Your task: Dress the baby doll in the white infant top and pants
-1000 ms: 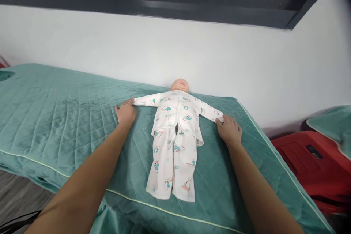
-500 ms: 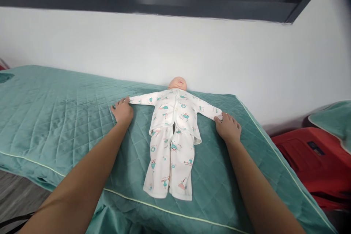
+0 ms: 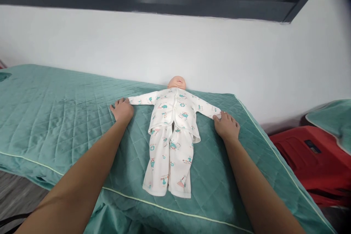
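Quilted green fabric cover (image 3: 74, 117) underneath, left hand (image 3: 123, 110) and right hand (image 3: 227, 127) at the cuffs (image 3: 218, 112), fingers loosely bent; pinching or just pressing, can't tell. Between those fingers lies a pink-headed doll (image 3: 177, 82) in white printed long-sleeved pyjamas (image 3: 181, 142); beyond, the white wall (image 3: 175, 47). Uneven tugging on the sleeves (image 3: 205, 108) could twist the doll sideways.

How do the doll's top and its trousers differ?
The top has its sleeves spread wide, while the trousers lie with legs close together. The left hand and right hand are at the top's cuffs; no hand is at the trousers. Both are white with teal and reddish prints.
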`<action>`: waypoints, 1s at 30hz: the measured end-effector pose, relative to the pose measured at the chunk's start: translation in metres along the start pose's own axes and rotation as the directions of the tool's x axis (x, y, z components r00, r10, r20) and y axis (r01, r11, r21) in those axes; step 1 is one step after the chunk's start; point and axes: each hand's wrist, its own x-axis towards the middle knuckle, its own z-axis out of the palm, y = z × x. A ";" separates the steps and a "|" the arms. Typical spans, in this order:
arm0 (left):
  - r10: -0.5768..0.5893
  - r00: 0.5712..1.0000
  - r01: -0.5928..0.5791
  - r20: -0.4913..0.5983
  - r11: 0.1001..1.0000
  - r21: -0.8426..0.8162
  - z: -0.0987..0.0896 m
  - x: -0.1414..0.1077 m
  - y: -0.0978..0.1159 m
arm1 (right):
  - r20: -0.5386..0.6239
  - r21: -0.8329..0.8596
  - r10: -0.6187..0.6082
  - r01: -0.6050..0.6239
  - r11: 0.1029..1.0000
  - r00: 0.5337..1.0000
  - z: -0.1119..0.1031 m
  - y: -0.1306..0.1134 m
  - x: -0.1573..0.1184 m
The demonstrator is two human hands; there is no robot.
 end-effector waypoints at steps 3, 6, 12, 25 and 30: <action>0.010 1.000 -0.010 0.008 1.000 0.011 0.001 0.001 0.000 | -0.003 0.009 -0.001 0.001 1.000 1.000 0.000 0.000 0.000; 0.011 1.000 -0.011 0.019 1.000 0.018 0.000 0.003 0.001 | 0.002 0.017 -0.001 0.001 1.000 1.000 0.001 0.000 0.001; -0.017 0.999 0.017 0.031 1.000 0.008 -0.006 -0.003 0.004 | 0.005 0.001 -0.010 0.010 1.000 1.000 0.003 -0.001 -0.001; 0.105 0.993 -0.115 -0.046 0.879 -0.464 -0.070 -0.193 -0.012 | 0.005 0.159 -0.339 0.334 0.929 0.941 -0.031 0.014 -0.155; 0.201 0.979 -0.165 -0.025 0.720 -0.674 -0.085 -0.316 -0.009 | -0.122 0.586 -0.442 0.424 0.690 0.889 -0.051 -0.006 -0.255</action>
